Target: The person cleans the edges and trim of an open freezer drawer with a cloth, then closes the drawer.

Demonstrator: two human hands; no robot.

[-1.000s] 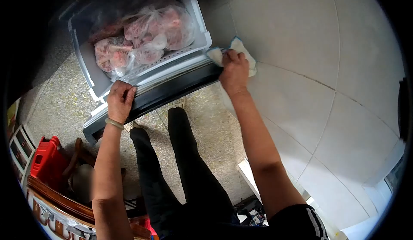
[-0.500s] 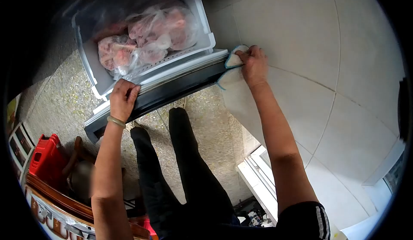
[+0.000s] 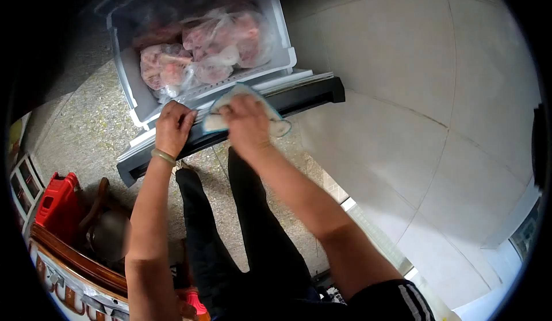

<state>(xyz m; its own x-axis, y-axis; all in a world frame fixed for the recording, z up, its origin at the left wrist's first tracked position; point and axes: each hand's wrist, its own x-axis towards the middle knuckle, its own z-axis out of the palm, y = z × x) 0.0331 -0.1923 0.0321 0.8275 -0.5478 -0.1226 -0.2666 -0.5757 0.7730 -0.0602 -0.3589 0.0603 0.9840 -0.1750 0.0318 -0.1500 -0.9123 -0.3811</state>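
A white drawer (image 3: 286,59) stands pulled out, with plastic bags of pinkish frozen meat (image 3: 224,39) inside. Along its near side runs a dark front panel (image 3: 310,95) with a pale seal on its upper edge. My left hand (image 3: 173,128) grips the panel's top edge left of centre, fingers closed over it. Just to the right, my right hand (image 3: 246,120) presses a white cloth with blue edging (image 3: 233,94) on the panel's edge, its fingers curled into the fabric.
Pale tiles (image 3: 391,45) cover the wall at the right. Speckled floor (image 3: 86,131) lies below the drawer. A red plastic item (image 3: 59,206) and wooden furniture (image 3: 75,263) are at the lower left. My legs (image 3: 253,217) are below the panel.
My right hand has moved left with the cloth, from the panel's right end to near my left hand. My left hand keeps its hold; the drawer appears slightly farther right in view.
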